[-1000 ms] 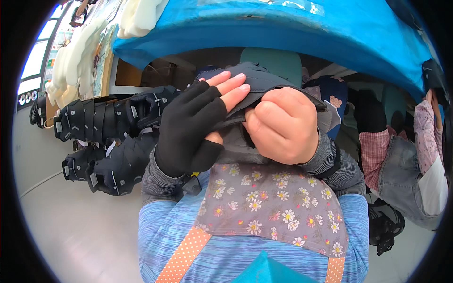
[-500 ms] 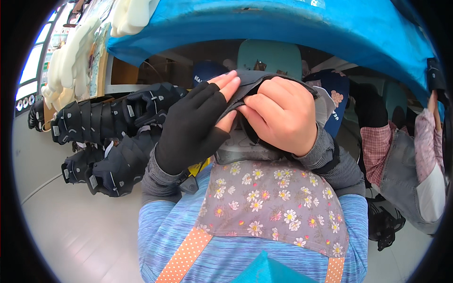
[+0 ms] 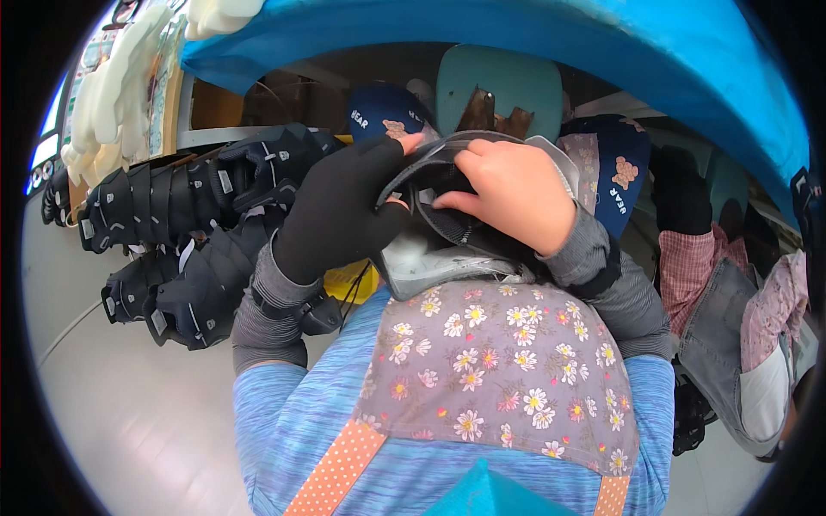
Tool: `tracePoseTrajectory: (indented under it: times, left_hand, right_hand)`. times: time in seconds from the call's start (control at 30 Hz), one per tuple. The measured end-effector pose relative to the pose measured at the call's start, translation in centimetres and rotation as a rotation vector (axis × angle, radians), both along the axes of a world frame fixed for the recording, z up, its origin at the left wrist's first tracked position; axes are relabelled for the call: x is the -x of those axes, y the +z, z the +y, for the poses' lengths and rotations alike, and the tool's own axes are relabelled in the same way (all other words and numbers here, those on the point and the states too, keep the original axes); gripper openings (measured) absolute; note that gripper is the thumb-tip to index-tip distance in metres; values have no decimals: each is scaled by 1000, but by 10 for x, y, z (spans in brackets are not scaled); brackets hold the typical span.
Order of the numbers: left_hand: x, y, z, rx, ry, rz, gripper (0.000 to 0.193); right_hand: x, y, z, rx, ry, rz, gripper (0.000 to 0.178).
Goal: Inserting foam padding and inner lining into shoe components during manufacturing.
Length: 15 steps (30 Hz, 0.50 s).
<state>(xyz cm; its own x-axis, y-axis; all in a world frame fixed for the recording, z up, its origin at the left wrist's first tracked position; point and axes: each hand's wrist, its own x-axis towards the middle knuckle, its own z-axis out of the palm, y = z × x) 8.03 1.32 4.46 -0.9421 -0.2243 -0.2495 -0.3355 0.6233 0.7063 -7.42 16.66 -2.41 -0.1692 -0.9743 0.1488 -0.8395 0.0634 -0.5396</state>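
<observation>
In front of my chest I hold a black shoe upper [image 3: 447, 225] with a dark mesh lining and a shiny grey part at its lower side. Its opening faces up toward me. My left hand [image 3: 335, 215], in a black fingerless glove, grips the opening's left edge, with fingers outside and the thumb at the rim. My bare right hand [image 3: 520, 193] reaches over the far right rim. Its thumb points into the opening, and its other fingertips curl at the lining, partly hidden.
Nested stacks of black shoe uppers [image 3: 142, 206] lie at my left. White foot-shaped forms [image 3: 120, 82] hang above them. A blue cloth cover [image 3: 516, 24] spans the far side, before a pale green chair back [image 3: 499, 73]. Another person's checked sleeve [image 3: 686, 267] shows at right.
The upper has tipped so its opening and lining now show. My left hand has shifted up and slightly left; my right fingers have loosened from a tight pinch and spread over the rim.
</observation>
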Motion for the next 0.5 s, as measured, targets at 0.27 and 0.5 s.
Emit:
tracePoseTrajectory:
  times: [0.27,0.5]
  left_hand:
    - [-1,-22,-20,-450,8,-114,75]
    - [-8,-23,-33,-654,-53,-153,66]
  right_hand:
    - [-3,-20,-12,53,-14,-133,29]
    - [-3,-15,-10,188,121,-43,25]
